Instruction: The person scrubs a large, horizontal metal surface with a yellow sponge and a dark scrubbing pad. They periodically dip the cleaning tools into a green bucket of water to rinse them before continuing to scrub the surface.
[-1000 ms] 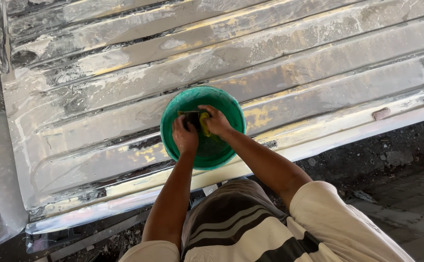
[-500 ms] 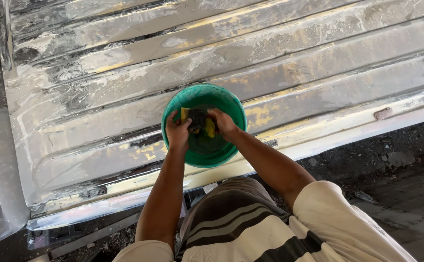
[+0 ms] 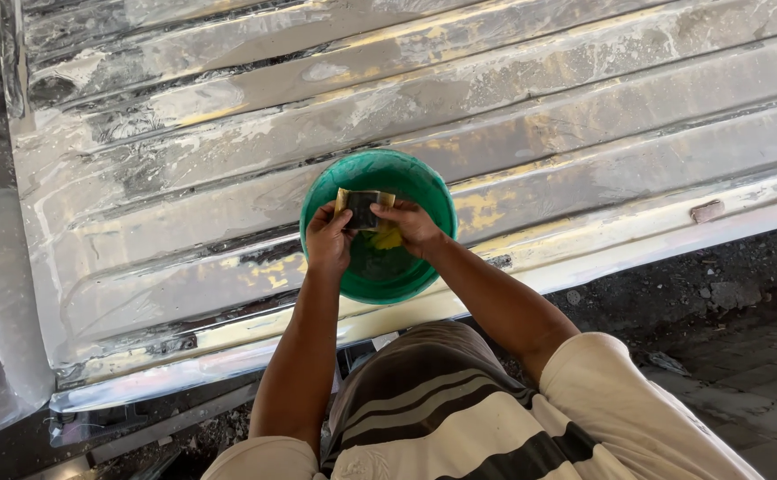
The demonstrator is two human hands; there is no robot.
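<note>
Currently, both hands work over a green basin (image 3: 317, 200) that rests on a ribbed metal panel (image 3: 184, 178). The left hand (image 3: 328, 242) pinches the left edge of a small dark square of sandpaper (image 3: 362, 210) between thumb and fingers. The right hand (image 3: 413, 226) grips the opposite edge in the same way, and a yellow sponge (image 3: 388, 238) sits just beneath it, touching the palm side. The sandpaper is held flat and taut between the two hands, above the basin interior and near its far rim. Whether the basin holds water cannot be told with certainty; its inside looks dark and wet.

Panel condition: the ribbed surface is coated with pale grey filler, broken by yellow patches (image 3: 477, 212) and dark bare streaks. By this evidence the surface looks partly abraded, not uniformly smooth. The lower edge (image 3: 584, 258) of the panel is cream-coloured and glossy. A small reddish lump (image 3: 707, 211) lies on the panel at the right.

Judged status: preparation of the abrasive is in hand; no contact with the panel occurs at this moment. The person wears a striped shirt (image 3: 460, 418) and stands on dark paved ground (image 3: 744, 356).
</note>
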